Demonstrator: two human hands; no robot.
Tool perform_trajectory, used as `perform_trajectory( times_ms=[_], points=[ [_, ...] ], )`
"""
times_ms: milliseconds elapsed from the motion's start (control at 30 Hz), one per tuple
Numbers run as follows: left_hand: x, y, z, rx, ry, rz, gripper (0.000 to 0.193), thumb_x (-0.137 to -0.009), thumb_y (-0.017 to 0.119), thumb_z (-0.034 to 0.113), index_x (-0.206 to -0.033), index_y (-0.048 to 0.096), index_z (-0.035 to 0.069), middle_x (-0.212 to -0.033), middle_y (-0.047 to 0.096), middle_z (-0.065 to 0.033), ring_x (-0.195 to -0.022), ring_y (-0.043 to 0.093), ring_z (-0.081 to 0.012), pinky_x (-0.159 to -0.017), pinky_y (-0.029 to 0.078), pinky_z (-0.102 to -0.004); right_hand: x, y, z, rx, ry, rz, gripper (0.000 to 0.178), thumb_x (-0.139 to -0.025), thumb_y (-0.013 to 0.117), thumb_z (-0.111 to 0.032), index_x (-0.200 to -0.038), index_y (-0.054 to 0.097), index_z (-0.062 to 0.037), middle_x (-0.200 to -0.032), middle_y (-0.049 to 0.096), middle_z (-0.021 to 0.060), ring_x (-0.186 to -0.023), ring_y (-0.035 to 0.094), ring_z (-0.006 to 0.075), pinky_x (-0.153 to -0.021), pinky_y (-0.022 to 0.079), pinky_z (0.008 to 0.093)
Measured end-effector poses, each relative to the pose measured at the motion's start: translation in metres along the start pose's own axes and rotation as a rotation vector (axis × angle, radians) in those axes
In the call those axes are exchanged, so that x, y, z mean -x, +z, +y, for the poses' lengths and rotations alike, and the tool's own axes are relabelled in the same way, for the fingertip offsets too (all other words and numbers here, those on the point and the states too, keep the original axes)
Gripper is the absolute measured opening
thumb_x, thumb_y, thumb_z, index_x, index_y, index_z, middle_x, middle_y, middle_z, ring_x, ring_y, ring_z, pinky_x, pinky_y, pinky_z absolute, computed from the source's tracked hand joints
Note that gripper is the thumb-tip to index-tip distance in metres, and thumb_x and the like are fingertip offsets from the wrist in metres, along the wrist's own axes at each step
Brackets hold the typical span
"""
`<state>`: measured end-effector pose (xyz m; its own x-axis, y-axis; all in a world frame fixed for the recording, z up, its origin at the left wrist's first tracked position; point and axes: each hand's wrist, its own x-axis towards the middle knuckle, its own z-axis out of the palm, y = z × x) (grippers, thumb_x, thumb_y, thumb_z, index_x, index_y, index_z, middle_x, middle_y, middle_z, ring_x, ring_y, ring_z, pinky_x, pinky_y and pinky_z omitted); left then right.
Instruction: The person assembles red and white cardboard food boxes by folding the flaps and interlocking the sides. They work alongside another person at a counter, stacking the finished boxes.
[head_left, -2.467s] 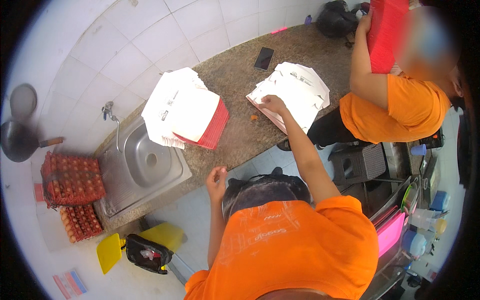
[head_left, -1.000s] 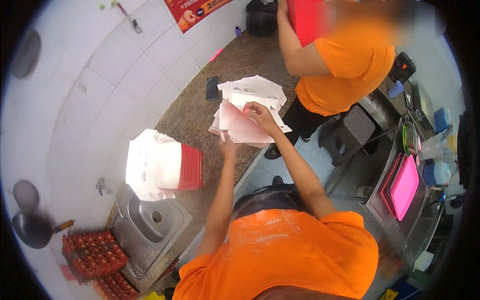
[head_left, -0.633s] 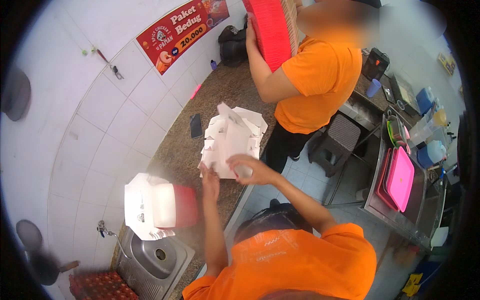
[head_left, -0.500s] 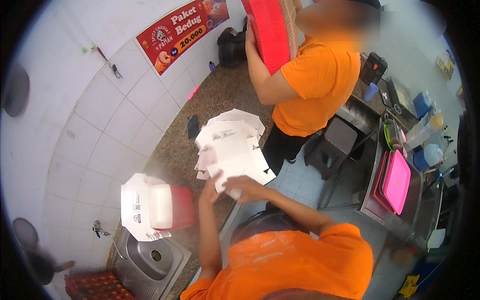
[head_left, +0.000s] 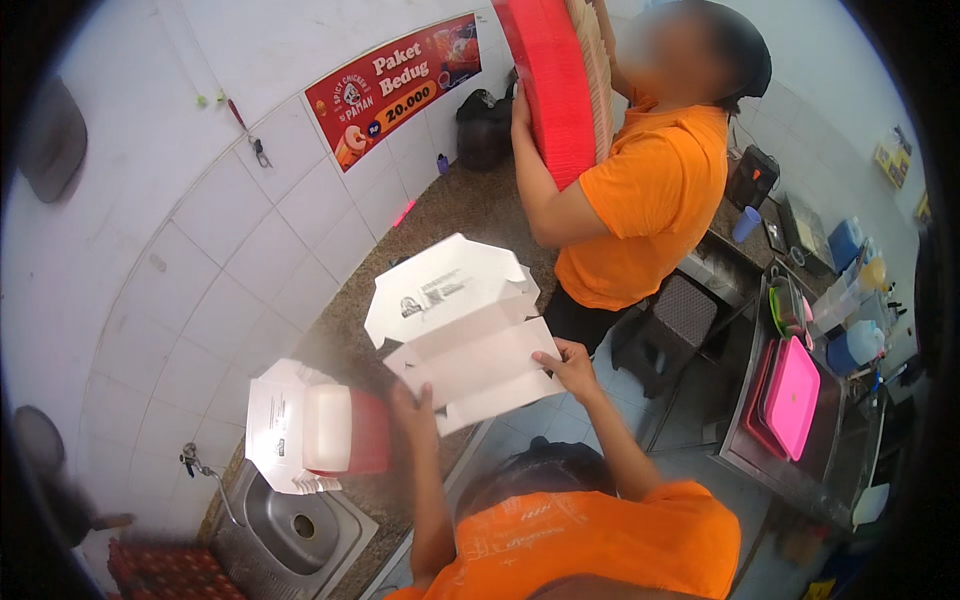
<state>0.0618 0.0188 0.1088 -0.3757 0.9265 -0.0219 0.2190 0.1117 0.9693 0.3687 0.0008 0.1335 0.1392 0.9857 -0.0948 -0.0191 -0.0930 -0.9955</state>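
A white cardboard food box (head_left: 470, 365), partly unfolded, is spread between my hands above the counter. Its lid panel, with dark print, faces up at the far side, and the side walls are bent up a little. My left hand (head_left: 415, 412) grips the near left corner, thumb on top. My right hand (head_left: 568, 366) pinches the right edge, thumb on the inner face. The sheets that lay under it are largely hidden. Left of my left hand stands a stack of white and red cartons (head_left: 275, 425) with a white block-like part (head_left: 333, 428) on the red.
A steel sink (head_left: 300, 525) with a tap (head_left: 195, 460) lies at the near left. Across the counter (head_left: 440, 215), a co-worker in an orange shirt (head_left: 650, 190) holds a tall red and brown stack (head_left: 555, 90). A stool (head_left: 665, 315) and pink trays (head_left: 790, 395) are at the right.
My hands have moved apart, the right one to the right. The white box has come up off the pile and opened out between them. The view has shifted slightly.
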Motion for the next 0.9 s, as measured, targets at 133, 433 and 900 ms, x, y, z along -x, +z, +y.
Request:
perform_trajectory(
  times_ms=[133, 433, 900],
  points=[
    [0.028, 0.022, 0.062, 0.226, 0.149, -0.311, 0.081, -0.091, 0.076, 0.019, -0.153, 0.029, -0.002, -0.160, 0.027, -0.0205, -0.146, 0.030, -0.0282, -0.118, 0.029, -0.0422, 0.033, 0.054, -0.037, 0.175, -0.442, 0.021, 0.025, -0.094, 0.070, -0.012, -0.116, 0.073, -0.0004, -0.109, 0.076, 0.0123, -0.100, 0.072, 0.0191, -0.086, 0.055, 0.0294],
    [0.044, -0.005, 0.140, 0.737, -0.078, -0.241, 0.038, -0.098, 0.067, 0.010, -0.131, 0.053, -0.003, -0.122, 0.064, -0.0117, -0.115, 0.063, -0.0227, -0.098, 0.053, -0.0376, 0.070, 0.082, -0.107, 1.098, -0.722, -0.186, 0.079, -0.085, 0.077, -0.019, -0.155, 0.040, -0.0126, -0.155, 0.041, 0.0206, -0.148, 0.036, 0.0356, -0.121, 0.024, 0.0515],
    [0.052, 0.017, 0.153, 0.823, 0.017, -0.248, 0.026, -0.103, 0.061, 0.017, -0.123, 0.061, -0.001, -0.113, 0.067, -0.0091, -0.098, 0.067, -0.0164, -0.083, 0.057, -0.0333, 0.052, 0.082, -0.125, 0.631, -1.016, -0.077, 0.046, -0.088, 0.074, -0.008, -0.132, 0.064, -0.0098, -0.140, 0.059, 0.0177, -0.131, 0.057, 0.0361, -0.098, 0.055, 0.0396]
  ],
)
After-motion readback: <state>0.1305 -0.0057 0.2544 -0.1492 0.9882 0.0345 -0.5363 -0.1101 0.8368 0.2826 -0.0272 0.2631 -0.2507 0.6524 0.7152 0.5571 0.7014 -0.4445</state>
